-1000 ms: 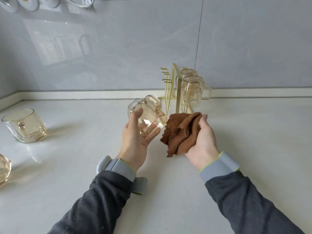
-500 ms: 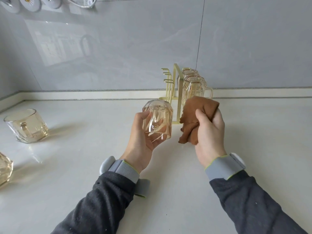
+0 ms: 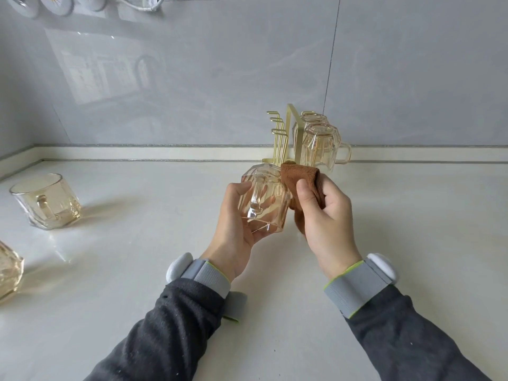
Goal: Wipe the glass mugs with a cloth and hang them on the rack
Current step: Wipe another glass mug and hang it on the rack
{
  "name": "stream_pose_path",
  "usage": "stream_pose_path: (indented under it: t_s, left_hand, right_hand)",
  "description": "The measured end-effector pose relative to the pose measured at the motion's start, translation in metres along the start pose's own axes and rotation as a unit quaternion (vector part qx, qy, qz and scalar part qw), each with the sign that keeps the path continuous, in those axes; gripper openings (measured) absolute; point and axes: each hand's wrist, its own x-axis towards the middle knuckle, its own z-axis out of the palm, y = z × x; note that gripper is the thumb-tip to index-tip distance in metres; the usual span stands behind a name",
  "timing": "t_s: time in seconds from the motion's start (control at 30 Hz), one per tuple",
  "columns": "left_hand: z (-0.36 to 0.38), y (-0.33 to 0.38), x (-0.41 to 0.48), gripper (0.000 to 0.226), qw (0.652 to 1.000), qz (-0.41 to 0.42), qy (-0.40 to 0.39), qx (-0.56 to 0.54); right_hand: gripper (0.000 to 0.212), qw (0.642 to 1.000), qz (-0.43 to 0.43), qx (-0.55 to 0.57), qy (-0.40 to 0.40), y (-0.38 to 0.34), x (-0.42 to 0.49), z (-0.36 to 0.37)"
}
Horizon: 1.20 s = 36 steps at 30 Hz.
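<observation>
My left hand (image 3: 233, 232) grips an amber glass mug (image 3: 262, 202) held upside down above the counter, its handle facing me. My right hand (image 3: 325, 218) holds a bunched brown cloth (image 3: 298, 178) and presses it against the mug's right side. Just behind stands the gold wire rack (image 3: 288, 133), with two amber mugs (image 3: 319, 144) hanging upside down on its right side. The pegs on its left side are bare. Another amber mug (image 3: 46, 200) sits upright on the counter at the left, and part of a further one (image 3: 8, 273) shows at the left edge.
The pale counter (image 3: 137, 270) runs back to a low ledge and a grey tiled wall (image 3: 220, 64). White round objects and a cable hang at the top left (image 3: 55, 4). Both wrists wear grey bands with white pods.
My left hand turned the mug from tilted on its side to upside down. My right hand lifted the cloth and brought it left until it met the mug's side.
</observation>
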Motion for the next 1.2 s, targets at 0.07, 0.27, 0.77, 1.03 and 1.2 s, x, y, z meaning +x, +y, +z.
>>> stream_pose_path:
  t_s: [0.07,0.27,0.77,1.03,1.2]
  left_hand:
    - [0.001,0.000,-0.001,0.036,1.000,0.002,-0.004,0.016]
    - [0.003,-0.003,-0.001,0.028,0.998,-0.005,-0.021,0.062]
    - [-0.003,0.001,0.002,0.045,0.997,0.006,0.076,0.006]
    - [-0.011,0.007,0.002,0.075,0.990,0.016,0.117,-0.074]
    - [-0.007,0.003,0.002,0.042,0.997,0.030,0.069,-0.019]
  right_hand:
    - [0.020,0.999,-0.032,-0.028,0.011,0.002,0.002,-0.003]
    - [0.038,0.988,-0.105,-0.117,-0.009,0.004,0.002,-0.006]
    - [0.059,0.949,-0.163,-0.222,-0.154,0.015,-0.014,0.013]
    - [0.065,0.935,-0.212,-0.208,-0.196,0.014,-0.021,0.018]
    - [0.062,0.953,-0.179,-0.195,-0.148,0.012,-0.019,0.013]
